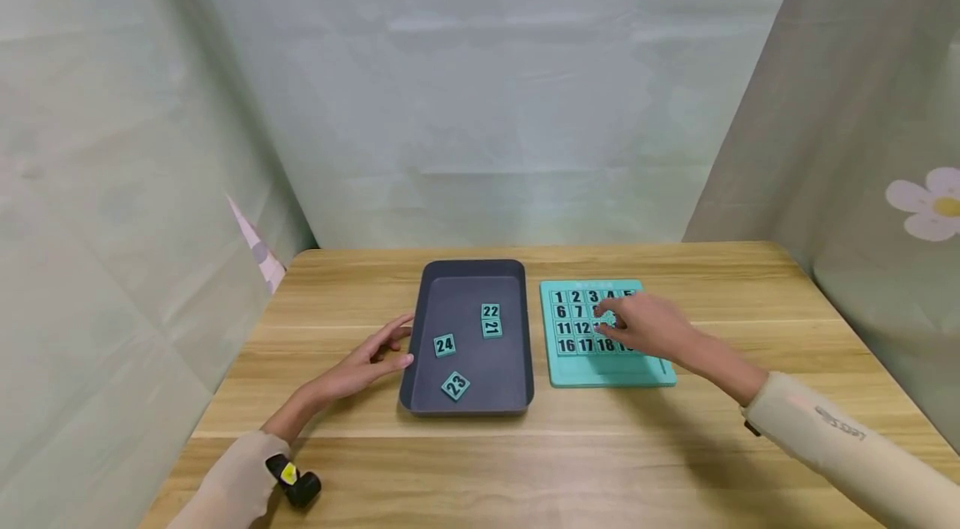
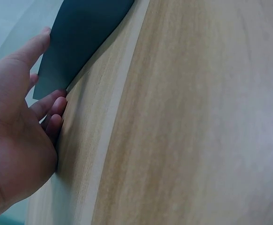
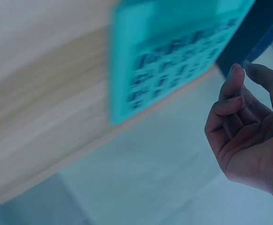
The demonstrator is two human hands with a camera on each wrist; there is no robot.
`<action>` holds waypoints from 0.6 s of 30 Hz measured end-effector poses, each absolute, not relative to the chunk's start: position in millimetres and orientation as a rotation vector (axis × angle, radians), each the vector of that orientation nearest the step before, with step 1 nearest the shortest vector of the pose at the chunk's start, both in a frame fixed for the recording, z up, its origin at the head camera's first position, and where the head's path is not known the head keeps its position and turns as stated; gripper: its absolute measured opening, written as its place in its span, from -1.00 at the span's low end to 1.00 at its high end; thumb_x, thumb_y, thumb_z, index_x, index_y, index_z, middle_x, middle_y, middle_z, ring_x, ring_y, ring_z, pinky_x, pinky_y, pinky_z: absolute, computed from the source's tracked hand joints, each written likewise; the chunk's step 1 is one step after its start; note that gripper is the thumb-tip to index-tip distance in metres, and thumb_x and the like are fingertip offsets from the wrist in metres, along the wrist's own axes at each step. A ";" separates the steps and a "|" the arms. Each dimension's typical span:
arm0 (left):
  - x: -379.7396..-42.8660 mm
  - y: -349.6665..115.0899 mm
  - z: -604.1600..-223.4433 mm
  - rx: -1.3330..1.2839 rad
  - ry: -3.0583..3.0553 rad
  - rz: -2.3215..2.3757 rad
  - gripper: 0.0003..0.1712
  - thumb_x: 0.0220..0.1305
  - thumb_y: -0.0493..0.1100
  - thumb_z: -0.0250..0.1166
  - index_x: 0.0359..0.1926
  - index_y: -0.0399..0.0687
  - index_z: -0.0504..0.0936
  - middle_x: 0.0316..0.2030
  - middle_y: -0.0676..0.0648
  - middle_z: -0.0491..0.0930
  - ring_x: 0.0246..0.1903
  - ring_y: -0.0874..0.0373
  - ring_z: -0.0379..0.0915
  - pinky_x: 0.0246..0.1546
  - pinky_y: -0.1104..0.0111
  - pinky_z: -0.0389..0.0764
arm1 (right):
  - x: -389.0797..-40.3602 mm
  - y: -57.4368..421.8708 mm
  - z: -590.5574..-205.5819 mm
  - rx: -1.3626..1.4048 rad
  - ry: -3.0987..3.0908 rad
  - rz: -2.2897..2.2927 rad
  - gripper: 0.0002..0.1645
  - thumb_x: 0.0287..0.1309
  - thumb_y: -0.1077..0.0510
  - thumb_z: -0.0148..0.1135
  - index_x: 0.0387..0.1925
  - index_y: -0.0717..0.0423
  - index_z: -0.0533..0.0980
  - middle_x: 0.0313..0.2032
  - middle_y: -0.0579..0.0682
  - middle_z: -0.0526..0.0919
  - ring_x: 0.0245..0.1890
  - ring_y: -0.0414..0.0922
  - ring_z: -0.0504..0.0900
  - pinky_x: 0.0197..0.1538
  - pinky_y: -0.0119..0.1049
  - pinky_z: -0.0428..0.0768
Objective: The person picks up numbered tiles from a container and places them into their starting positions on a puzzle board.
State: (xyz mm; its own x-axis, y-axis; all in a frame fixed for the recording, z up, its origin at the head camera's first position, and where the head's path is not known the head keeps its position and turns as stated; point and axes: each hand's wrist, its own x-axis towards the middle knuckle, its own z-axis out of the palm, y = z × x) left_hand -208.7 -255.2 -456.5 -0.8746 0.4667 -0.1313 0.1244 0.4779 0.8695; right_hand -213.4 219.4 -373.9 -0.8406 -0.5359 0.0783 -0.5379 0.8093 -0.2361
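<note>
A dark grey tray point(image 1: 457, 283) lies left of the middle of the table, with number tiles 22 point(image 1: 491, 311), 21 point(image 1: 491, 329), 24 point(image 1: 444, 345) and 23 point(image 1: 455, 386) inside. My left hand point(image 1: 363, 364) rests at the tray's left side, thumb and fingertips against its outer wall; the left wrist view shows the same hand point(image 2: 19, 122) beside it. To the right lies a turquoise number board point(image 1: 600, 372) holding rows of tiles. Over its right part hovers my right hand point(image 1: 651, 326), thumb and forefinger apart. No tile shows between the right hand's point(image 3: 251, 136) fingers.
Both items lie on a wooden table point(image 1: 360, 462). Pale cloth point(image 1: 495, 112) hangs behind it and along both sides. A black device with a yellow mark point(image 1: 292, 479) is strapped to the left wrist.
</note>
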 end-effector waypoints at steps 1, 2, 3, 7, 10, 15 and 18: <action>-208.7 -255.3 -456.6 0.492 2.380 1.358 -0.20 0.54 0.00 0.15 0.63 0.24 -0.02 0.52 -0.29 0.21 0.24 -0.11 0.16 0.14 0.15 0.26 | -215.8 210.3 -372.6 0.903 -2.973 0.396 -0.76 0.27 0.07 0.40 -0.09 0.08 0.71 -0.73 -0.25 0.48 -0.72 -0.38 0.34 -0.62 -0.43 0.27; -208.7 -255.5 -456.8 0.496 2.384 1.358 -0.20 0.55 -0.01 0.15 0.63 0.23 -0.01 0.52 -0.29 0.21 0.24 -0.11 0.16 0.13 0.15 0.26 | -217.7 200.8 -371.0 0.924 -2.966 0.404 -0.76 0.28 0.07 0.39 -0.08 0.09 0.70 -0.73 -0.25 0.49 -0.73 -0.38 0.35 -0.62 -0.43 0.28; -208.4 -255.7 -456.9 0.495 2.388 1.358 -0.20 0.54 0.00 0.15 0.63 0.23 -0.01 0.52 -0.29 0.22 0.23 -0.11 0.17 0.13 0.16 0.27 | -219.3 190.8 -369.6 0.943 -2.961 0.416 -0.76 0.29 0.07 0.38 -0.08 0.08 0.70 -0.73 -0.25 0.49 -0.73 -0.37 0.35 -0.63 -0.43 0.28; -206.7 -255.1 -457.4 0.502 2.389 1.355 -0.20 0.55 -0.01 0.15 0.64 0.19 -0.01 0.51 -0.29 0.23 0.21 -0.09 0.17 0.10 0.22 0.28 | -223.2 149.8 -366.2 1.033 -2.939 0.446 -0.77 0.31 0.05 0.36 -0.07 0.04 0.70 -0.74 -0.24 0.49 -0.74 -0.37 0.37 -0.64 -0.43 0.30; -207.6 -254.1 -456.9 0.513 2.387 1.355 -0.20 0.55 -0.02 0.15 0.64 0.16 -0.01 0.51 -0.30 0.22 0.21 -0.08 0.17 0.10 0.25 0.28 | -229.2 120.5 -368.1 1.090 -2.943 0.453 -0.79 0.33 0.06 0.35 -0.08 0.05 0.69 -0.68 -0.20 0.58 -0.69 -0.36 0.45 -0.60 -0.44 0.37; -212.3 -250.5 -457.9 0.528 2.384 1.372 -0.20 0.53 -0.03 0.17 0.63 0.17 0.01 0.51 -0.28 0.24 0.22 -0.09 0.17 0.10 0.22 0.27 | -244.2 85.2 -383.6 1.114 -2.965 0.430 -0.82 0.31 0.10 0.37 -0.19 0.13 0.74 -0.51 -0.07 0.74 -0.62 -0.29 0.58 -0.50 -0.41 0.50; -212.2 -248.2 -460.1 0.523 2.368 1.371 -0.20 0.53 -0.02 0.17 0.63 0.21 0.01 0.52 -0.25 0.24 0.22 -0.08 0.17 0.11 0.23 0.26 | -248.1 74.4 -396.2 1.068 -2.965 0.338 -0.75 0.30 0.06 0.38 -0.46 0.10 0.71 -0.66 -0.12 0.62 -0.70 -0.29 0.50 -0.56 -0.42 0.44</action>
State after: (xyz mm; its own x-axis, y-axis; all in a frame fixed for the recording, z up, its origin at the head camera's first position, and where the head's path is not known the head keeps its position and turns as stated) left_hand -212.2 -248.2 -460.1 -0.8692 0.4804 -0.1170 0.1379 0.4628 0.8757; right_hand -248.1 74.4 -396.2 -0.7727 -0.6331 0.0460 -0.6273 0.7504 -0.2085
